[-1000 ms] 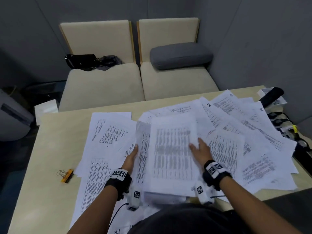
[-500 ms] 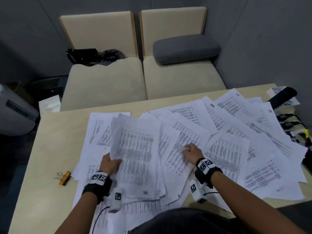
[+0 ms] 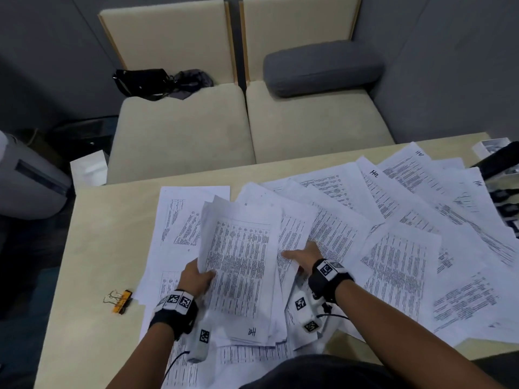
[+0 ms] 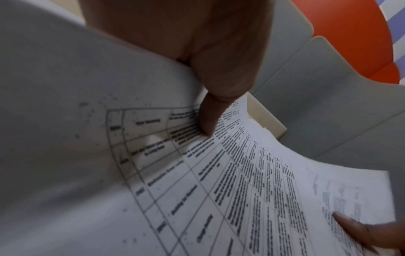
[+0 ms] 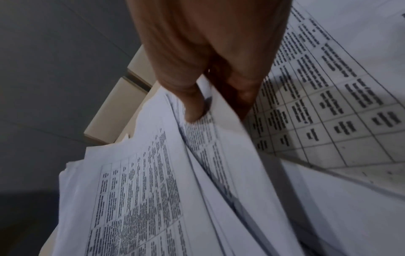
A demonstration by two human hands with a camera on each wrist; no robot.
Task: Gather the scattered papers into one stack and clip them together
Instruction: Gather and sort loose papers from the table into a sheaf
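Observation:
A bundle of printed sheets (image 3: 238,273) stands tilted over the middle of the beige table (image 3: 98,248). My left hand (image 3: 203,275) grips its left edge; in the left wrist view the thumb (image 4: 208,121) presses on the top sheet (image 4: 241,181). My right hand (image 3: 297,255) holds the bundle's right edge, and in the right wrist view its thumb (image 5: 195,112) pinches several sheets (image 5: 153,190). More loose papers (image 3: 415,220) fan out flat to the right and under the bundle. An orange binder clip (image 3: 119,300) lies on bare table left of my left wrist.
Beyond the table stand two beige sofa seats (image 3: 182,130) with a grey cushion (image 3: 323,67) and a black bag (image 3: 143,82). Dark gear (image 3: 502,164) crowds the table's right edge. A white box (image 3: 88,168) and a grey appliance (image 3: 28,181) sit on the floor at left.
My left hand carried the bundle from the centre to the left. My right hand left it, touched the loose sheets, then came back to the bundle's right edge.

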